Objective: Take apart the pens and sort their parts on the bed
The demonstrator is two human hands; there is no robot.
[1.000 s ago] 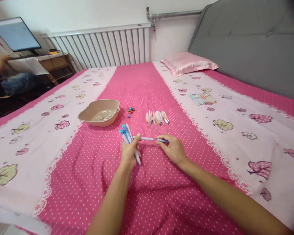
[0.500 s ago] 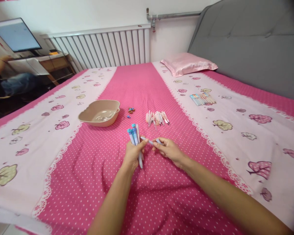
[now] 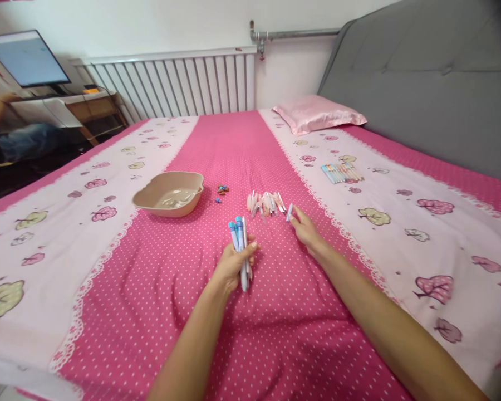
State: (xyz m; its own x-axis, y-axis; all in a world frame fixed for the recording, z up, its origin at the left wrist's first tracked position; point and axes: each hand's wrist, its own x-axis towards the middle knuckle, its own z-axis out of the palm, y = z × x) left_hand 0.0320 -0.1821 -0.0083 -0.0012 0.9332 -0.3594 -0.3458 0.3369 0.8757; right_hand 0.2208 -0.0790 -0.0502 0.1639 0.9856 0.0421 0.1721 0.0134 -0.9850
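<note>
My left hand (image 3: 232,266) is closed round a bunch of blue-capped pens (image 3: 240,243), held upright over the pink dotted bedspread (image 3: 234,334). My right hand (image 3: 305,229) reaches forward to the right end of a small pile of pink and white pen parts (image 3: 266,201). Its fingers pinch a small pale blue piece (image 3: 289,211) beside that pile.
A beige bowl (image 3: 170,193) sits left of the pile, with a few small dark beads (image 3: 221,190) between them. A row of coloured pens (image 3: 341,171) lies further right. A pink pillow (image 3: 317,113), grey headboard (image 3: 421,83) and radiator (image 3: 171,83) stand behind. A person sits at far left (image 3: 8,139).
My right hand left the pen at my left hand and moved forward and right to the pile with a small piece. My left hand raised its bunch more upright.
</note>
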